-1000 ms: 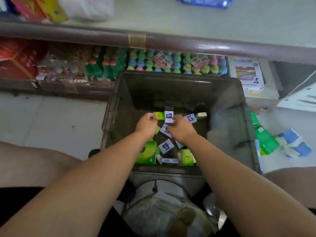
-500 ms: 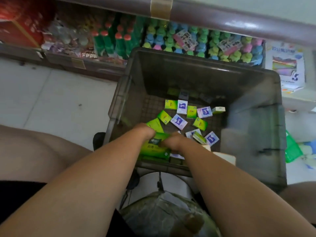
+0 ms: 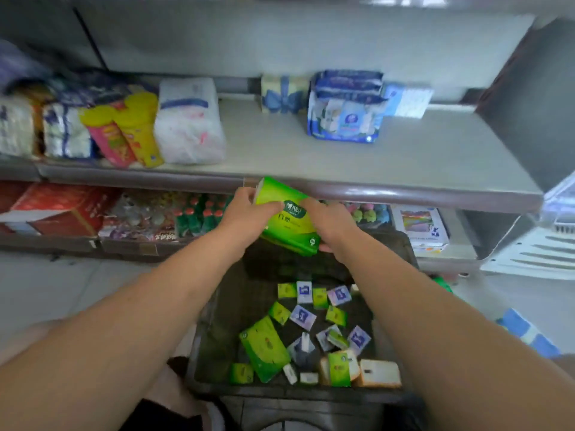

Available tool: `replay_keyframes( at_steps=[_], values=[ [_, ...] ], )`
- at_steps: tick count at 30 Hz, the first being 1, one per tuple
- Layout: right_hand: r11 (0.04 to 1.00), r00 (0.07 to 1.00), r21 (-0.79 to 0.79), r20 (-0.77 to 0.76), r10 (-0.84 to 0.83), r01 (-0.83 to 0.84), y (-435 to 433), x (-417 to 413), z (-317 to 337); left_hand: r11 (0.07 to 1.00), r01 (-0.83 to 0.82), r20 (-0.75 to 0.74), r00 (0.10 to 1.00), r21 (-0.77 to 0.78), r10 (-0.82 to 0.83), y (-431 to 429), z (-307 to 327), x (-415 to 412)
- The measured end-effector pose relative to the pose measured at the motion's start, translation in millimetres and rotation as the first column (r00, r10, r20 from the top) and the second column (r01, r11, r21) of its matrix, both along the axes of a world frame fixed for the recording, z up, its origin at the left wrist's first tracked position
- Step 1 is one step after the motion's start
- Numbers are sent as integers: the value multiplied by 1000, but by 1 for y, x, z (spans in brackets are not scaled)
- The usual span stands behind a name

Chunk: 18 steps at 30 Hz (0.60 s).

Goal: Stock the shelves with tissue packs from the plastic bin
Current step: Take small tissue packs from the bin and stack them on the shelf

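Note:
A large green tissue pack [image 3: 286,216] hangs tilted in the air just in front of the grey shelf's front edge [image 3: 404,194]. My left hand [image 3: 249,213] grips its left side and my right hand [image 3: 329,222] grips its right side. Below them stands the dark plastic bin [image 3: 211,337]. Inside it lie another large green tissue pack [image 3: 264,348] and several small green and purple-white pocket packs [image 3: 303,315], plus a cream pack [image 3: 379,373] at the near right.
On the grey shelf stand a white wrapped pack [image 3: 186,122], yellow and pink packs [image 3: 127,132] and blue-white packs [image 3: 345,113]; a bare stretch lies between them. The lower shelf holds bottles [image 3: 193,219] and red boxes [image 3: 59,209]. White tiled floor spreads to the left.
Both hands have lifted the large green tissue pack out of the bin and up to the level of the grey shelf's edge. The view has tilted upward.

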State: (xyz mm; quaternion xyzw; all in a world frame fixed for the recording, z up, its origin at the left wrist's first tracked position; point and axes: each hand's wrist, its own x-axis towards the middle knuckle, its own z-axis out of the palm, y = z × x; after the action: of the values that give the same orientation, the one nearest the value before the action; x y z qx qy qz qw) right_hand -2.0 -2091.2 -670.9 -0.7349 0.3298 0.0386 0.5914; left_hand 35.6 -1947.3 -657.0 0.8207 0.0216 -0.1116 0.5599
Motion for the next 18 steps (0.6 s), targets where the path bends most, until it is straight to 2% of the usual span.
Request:
replay_keyframes(
  at_steps=[2,4,7,9,11,14,16,18],
  values=[
    [992,984,-107,170,-45,64,-5,0,60,985,18,99,995,-172,-1,-11,54,4],
    [974,928,-158,360,-94,160,-15,3,113,951,67,202,979,-303,-5,-20,109,6],
    [958,763,-119,634,-128,261,-24,-1,183,859,178,306,952,-481,-25,-34,179,6],
    [944,642,-108,756,-126,313,-30,-3,223,794,248,366,930,-554,-36,-44,219,5],
    [938,561,-100,820,-110,331,-39,-1,255,731,307,396,917,-609,-55,-54,250,5],
    [932,520,-136,852,-63,337,-53,2,288,686,340,407,911,-644,-70,-68,284,8],
    [921,517,-180,856,-27,347,-62,8,300,681,345,420,906,-646,-61,-76,298,12],
    [905,512,-235,859,22,355,-72,15,308,730,361,491,870,-581,-39,-82,308,18]
  ],
)
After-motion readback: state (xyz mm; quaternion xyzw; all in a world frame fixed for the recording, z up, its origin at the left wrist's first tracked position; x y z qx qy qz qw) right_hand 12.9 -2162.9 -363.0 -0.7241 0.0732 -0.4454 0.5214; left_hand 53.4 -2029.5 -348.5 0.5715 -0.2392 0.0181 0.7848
